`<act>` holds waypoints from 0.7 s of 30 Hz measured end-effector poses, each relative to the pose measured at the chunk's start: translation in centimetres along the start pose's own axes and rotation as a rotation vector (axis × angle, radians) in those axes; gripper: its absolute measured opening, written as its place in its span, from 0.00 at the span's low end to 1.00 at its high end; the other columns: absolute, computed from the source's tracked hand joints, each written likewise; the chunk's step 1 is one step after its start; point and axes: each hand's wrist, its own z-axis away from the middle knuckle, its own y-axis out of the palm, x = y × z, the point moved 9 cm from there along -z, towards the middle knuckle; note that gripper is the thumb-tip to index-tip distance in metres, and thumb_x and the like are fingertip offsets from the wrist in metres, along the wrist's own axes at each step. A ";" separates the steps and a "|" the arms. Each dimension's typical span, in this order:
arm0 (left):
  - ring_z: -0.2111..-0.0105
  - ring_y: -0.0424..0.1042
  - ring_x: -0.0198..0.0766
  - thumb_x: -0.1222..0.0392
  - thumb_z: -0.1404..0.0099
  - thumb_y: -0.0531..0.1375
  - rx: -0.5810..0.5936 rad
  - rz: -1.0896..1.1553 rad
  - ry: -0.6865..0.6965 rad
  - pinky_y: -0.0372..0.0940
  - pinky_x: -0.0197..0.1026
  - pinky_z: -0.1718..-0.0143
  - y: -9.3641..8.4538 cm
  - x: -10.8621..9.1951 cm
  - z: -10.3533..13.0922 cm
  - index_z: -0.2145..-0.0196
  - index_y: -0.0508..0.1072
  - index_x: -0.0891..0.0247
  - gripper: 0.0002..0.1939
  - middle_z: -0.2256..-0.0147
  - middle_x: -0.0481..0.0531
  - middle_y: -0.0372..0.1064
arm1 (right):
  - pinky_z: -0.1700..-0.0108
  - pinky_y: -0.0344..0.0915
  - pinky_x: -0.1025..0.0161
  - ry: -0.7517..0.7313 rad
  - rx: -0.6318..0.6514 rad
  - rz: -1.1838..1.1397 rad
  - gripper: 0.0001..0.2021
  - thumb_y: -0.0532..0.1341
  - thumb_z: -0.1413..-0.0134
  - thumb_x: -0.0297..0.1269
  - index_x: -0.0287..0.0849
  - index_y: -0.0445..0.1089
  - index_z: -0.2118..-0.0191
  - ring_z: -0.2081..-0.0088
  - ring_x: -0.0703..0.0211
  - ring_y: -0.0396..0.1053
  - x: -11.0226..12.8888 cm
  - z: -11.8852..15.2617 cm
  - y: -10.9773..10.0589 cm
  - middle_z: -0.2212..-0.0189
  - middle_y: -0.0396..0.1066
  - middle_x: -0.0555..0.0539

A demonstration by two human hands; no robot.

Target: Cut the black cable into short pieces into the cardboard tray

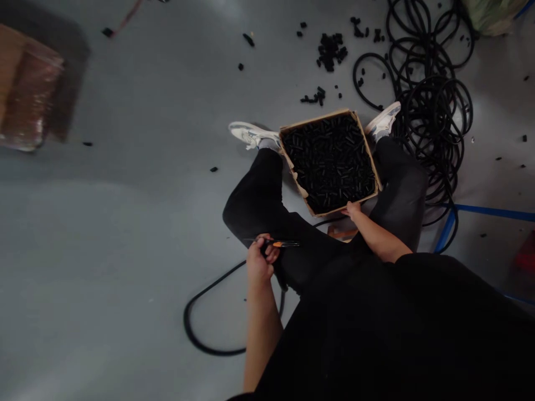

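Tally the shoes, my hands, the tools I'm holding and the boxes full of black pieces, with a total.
Shoes: 2, left shoe and right shoe
Hands: 2, left hand and right hand
Held tools: 1, orange-and-black tool
Filled boxes: 1, cardboard box
Total: 6

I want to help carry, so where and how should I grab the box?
Probably by the near and far walls of the box, one hand coming from outside each: its left edge looks torn, and legs flank both sides. Keep it level, because its open top shows many black pieces.
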 end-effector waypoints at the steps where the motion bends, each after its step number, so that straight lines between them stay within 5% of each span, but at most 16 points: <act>1: 0.88 0.46 0.25 0.51 0.42 0.74 -0.003 0.001 -0.002 0.39 0.29 0.84 0.0 0.0 0.0 0.64 0.74 0.60 0.16 0.83 0.35 0.52 | 0.62 0.84 0.65 0.013 -0.027 0.020 0.15 0.58 0.25 0.27 0.37 0.72 0.38 0.65 0.63 0.79 -0.1 -0.1 -0.2 0.52 0.78 0.43; 10: 0.87 0.46 0.24 0.49 0.39 0.74 -0.009 -0.027 -0.003 0.40 0.29 0.83 -0.2 -0.2 0.4 0.64 0.74 0.61 0.18 0.82 0.34 0.51 | 0.69 0.77 0.71 0.105 -0.054 0.101 0.08 0.57 0.18 0.34 0.37 0.71 0.45 0.76 0.66 0.74 -1.2 0.0 -0.1 0.66 0.74 0.51; 21: 0.88 0.45 0.24 0.49 0.39 0.73 0.006 -0.050 -0.009 0.39 0.29 0.84 -0.4 0.0 -0.1 0.63 0.73 0.60 0.17 0.82 0.34 0.52 | 0.67 0.78 0.68 0.156 0.107 0.277 0.11 0.53 0.16 0.31 0.38 0.71 0.52 0.76 0.65 0.75 0.0 2.4 0.4 0.70 0.75 0.48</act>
